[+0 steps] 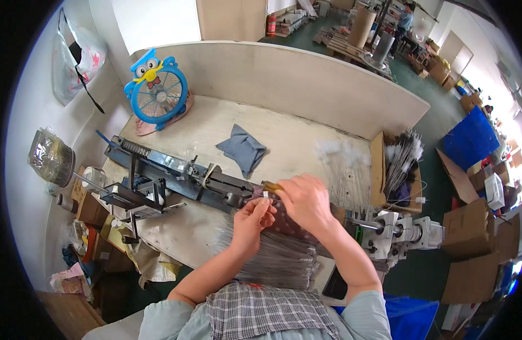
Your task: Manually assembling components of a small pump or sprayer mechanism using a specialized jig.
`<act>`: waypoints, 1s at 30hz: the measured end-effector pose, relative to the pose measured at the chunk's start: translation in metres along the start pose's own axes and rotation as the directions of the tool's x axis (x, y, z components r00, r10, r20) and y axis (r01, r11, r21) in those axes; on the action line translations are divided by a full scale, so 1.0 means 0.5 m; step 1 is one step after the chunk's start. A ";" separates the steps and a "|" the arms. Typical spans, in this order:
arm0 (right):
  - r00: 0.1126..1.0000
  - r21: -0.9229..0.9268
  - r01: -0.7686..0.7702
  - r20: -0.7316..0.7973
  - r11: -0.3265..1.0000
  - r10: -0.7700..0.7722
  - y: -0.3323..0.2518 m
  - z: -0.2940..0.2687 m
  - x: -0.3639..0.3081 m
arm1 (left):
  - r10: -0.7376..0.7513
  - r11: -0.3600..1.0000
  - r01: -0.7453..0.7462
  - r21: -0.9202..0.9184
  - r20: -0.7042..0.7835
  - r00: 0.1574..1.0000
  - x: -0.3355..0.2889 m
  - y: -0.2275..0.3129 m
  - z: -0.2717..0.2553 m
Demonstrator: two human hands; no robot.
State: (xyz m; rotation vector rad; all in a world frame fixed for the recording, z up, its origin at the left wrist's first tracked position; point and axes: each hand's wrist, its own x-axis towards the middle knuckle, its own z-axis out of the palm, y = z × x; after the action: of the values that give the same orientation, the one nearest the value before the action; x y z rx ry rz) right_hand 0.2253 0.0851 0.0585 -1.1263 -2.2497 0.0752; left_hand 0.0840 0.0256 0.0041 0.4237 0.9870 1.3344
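Observation:
My left hand (252, 225) pinches a small white piece (265, 194) between thumb and fingertips, just in front of the end of a long dark metal fixture (215, 184). My right hand (307, 203) is closed round a short yellow-brown object (272, 186), perhaps a tool handle, beside the white piece; its kind is not plain. Under both hands lies a dark spotted cloth (285, 222). Close to my body a thick bundle of thin grey wires (281, 258) is spread over the table edge. Whether a wire runs from the white piece cannot be made out.
A folded grey cloth (242, 149) and a blue cartoon-shaped fan (161, 96) are behind the fixture. White-tipped wires (343, 170) lie right of centre, beside a cardboard box (377, 170) of wires. A metal machine (399, 232) stands right; a dark phone-like slab (336, 285) lies nearer.

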 end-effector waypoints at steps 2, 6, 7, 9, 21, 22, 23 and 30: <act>0.998 0.093 -0.043 0.048 0.995 0.038 0.000 0.029 0.000 | -0.033 0.999 0.034 -0.032 0.025 0.999 0.002 0.008 0.002; 0.980 0.236 -0.132 0.180 0.963 0.090 -0.008 0.013 0.006 | -0.019 0.998 0.021 -0.054 0.024 1.000 -0.006 0.009 -0.006; 0.976 0.254 -0.144 0.196 0.956 0.095 -0.008 0.010 0.006 | -0.014 0.998 0.015 -0.059 0.021 1.000 -0.006 0.008 -0.007; 0.961 0.284 -0.200 0.243 0.938 0.132 -0.007 0.013 0.004 | -0.004 0.998 0.006 -0.065 0.021 1.000 -0.004 0.007 -0.011; 0.987 0.247 -0.157 0.059 0.956 0.147 -0.031 0.029 -0.021 | -0.038 0.973 0.046 -0.224 0.041 0.998 0.003 -0.006 -0.012; 0.995 0.166 -0.063 -0.066 0.984 0.075 -0.038 0.034 -0.024 | -0.001 0.969 0.004 -0.246 0.012 1.000 -0.002 -0.003 0.004; 0.994 0.164 -0.071 -0.069 0.984 0.083 -0.046 0.042 -0.025 | 0.035 0.963 -0.038 -0.267 -0.017 0.999 -0.004 -0.002 0.013; 0.991 -0.009 -0.063 -0.119 0.998 0.061 -0.054 0.043 -0.029 | 0.023 0.967 -0.027 -0.254 -0.017 1.000 0.001 -0.008 0.005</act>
State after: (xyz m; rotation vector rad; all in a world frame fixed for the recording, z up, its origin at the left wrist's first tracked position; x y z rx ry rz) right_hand 0.2010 0.0616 0.0423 -1.1765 -2.1135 0.0185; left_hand 0.0884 0.0257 0.0022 0.2328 0.8102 1.4665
